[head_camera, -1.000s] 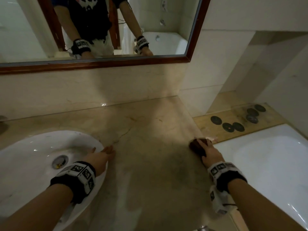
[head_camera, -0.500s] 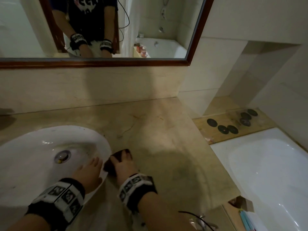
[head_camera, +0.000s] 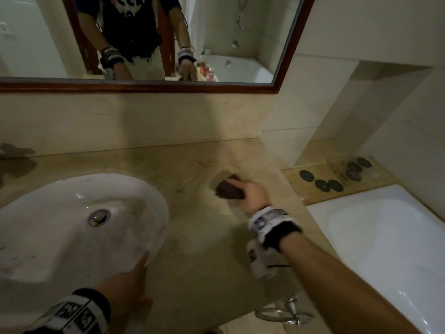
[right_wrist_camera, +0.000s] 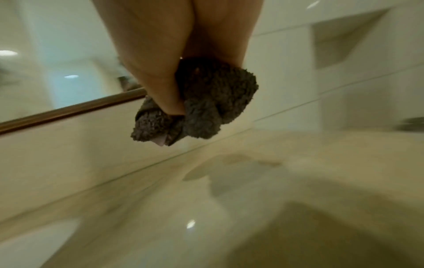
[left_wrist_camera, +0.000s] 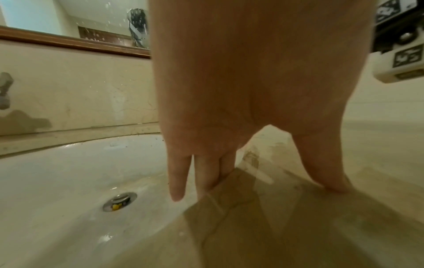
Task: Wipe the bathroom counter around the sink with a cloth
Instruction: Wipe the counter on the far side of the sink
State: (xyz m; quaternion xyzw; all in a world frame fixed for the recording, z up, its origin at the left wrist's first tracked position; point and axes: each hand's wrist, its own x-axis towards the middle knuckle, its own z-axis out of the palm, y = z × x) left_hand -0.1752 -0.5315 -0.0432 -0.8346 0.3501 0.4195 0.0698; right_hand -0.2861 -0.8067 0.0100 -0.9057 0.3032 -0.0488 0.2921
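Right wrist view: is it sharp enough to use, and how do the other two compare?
Right wrist: background streaked with motion blur, only the cloth reasonably crisp. Left wrist: sharp, left hand shadowing the counter. Head: dim, right hand slightly smeared, glare on the sink.

Cloth: partly covered by the right hand; its near end was hidden, and whether it touched the tabletop could not be told.
Right wrist view: smeared by motion blur; the fingers behind the cloth were out of sight.
Sink: cut off by the left edge.
Left hand: fingertips hidden behind the sink's rim in the left wrist view.
Dark discs: too small to identify.
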